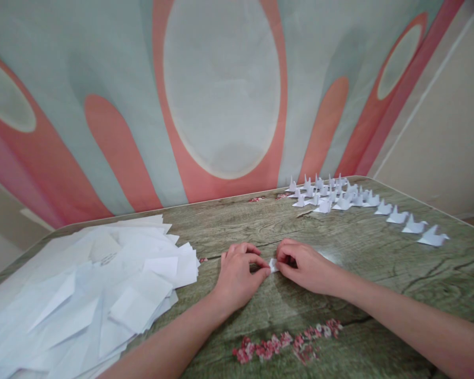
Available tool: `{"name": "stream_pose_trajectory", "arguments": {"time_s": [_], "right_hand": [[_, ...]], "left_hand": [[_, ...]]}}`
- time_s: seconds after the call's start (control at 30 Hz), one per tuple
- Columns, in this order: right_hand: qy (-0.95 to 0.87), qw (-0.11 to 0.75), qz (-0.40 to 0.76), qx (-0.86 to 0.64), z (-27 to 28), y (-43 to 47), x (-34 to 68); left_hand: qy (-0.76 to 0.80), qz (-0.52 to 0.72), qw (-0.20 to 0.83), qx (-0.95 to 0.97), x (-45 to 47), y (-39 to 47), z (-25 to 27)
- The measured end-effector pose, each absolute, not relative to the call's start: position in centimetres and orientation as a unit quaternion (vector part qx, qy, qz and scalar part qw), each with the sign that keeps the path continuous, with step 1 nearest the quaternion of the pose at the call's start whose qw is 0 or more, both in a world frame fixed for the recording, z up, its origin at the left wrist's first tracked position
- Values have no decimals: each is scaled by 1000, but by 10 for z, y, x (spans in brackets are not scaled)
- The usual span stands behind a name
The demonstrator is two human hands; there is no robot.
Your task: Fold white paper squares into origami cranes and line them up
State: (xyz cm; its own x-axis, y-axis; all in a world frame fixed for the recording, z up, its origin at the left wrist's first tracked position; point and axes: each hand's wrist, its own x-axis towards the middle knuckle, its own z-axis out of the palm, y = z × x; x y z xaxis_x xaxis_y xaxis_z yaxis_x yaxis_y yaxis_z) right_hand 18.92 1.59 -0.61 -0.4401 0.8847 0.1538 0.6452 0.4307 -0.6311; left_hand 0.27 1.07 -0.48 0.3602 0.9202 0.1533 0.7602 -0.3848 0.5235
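Note:
Between my two hands, low over the middle of the table, is a small folded white paper (273,265). My left hand (240,271) pinches its left side between thumb and fingertips. On the other side, my right hand (302,264) has its fingers curled and closed on the paper's right edge. Most of the folds are hidden by the fingertips, so the paper's full shape cannot be made out.
A wide heap of loose white paper sheets (142,305) covers the table's left side. Several folded paper cranes (343,200) stand in rows at the back right. The wood-patterned table (217,221) bears a printed pink flower pattern (274,345) and meets a painted backdrop (221,95).

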Motion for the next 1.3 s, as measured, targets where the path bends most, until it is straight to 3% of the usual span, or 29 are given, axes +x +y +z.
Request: {"name": "stream_pose_trajectory", "arguments": {"time_s": [0.2,0.3,0.5,1.3], "right_hand": [[-812,235,250,-472,-5,16,188],[-812,234,247,-474,-4,16,188],[-813,239,247,-471,-6,18,188],[-812,243,246,-470,-9,17,187]], "left_hand": [[431,167,182,868,-8,11,8],[376,121,131,909,-14,6,24],[390,65,35,918,-12,-10,28],[366,19,-51,929,-7,-20,14]]}}
